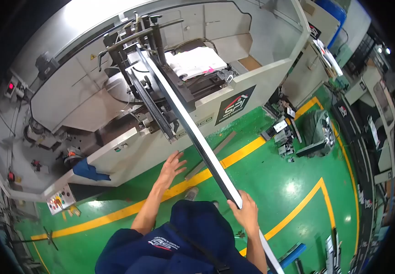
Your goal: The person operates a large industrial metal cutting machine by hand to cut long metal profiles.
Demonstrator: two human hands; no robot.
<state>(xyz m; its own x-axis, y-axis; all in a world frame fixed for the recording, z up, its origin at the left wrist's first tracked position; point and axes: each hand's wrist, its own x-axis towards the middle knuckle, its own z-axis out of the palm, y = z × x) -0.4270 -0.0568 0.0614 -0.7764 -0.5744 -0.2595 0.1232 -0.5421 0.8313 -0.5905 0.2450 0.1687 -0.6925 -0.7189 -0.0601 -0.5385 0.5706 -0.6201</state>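
A long, straight profile bar (pixel 199 137), white on top with a black side, runs from the machine's clamp frame (pixel 135 50) down past my right side. My right hand (pixel 245 211) is wrapped around it near my body. My left hand (pixel 172 168) is held in the air with its fingers spread, apart from the bar and just below the end of the machine's dark support rail (pixel 154 112). The far end of the bar lies among the dark posts of the clamp frame, where its tip is hard to make out.
The grey machine housing (pixel 261 82) curves around in front, with a control panel (pixel 60 199) at lower left and a dark blue cloth (pixel 91 171) over its edge. White papers (pixel 195 62) lie inside. A plastic-wrapped bundle (pixel 318 132) and metal pieces stand at right on the green floor.
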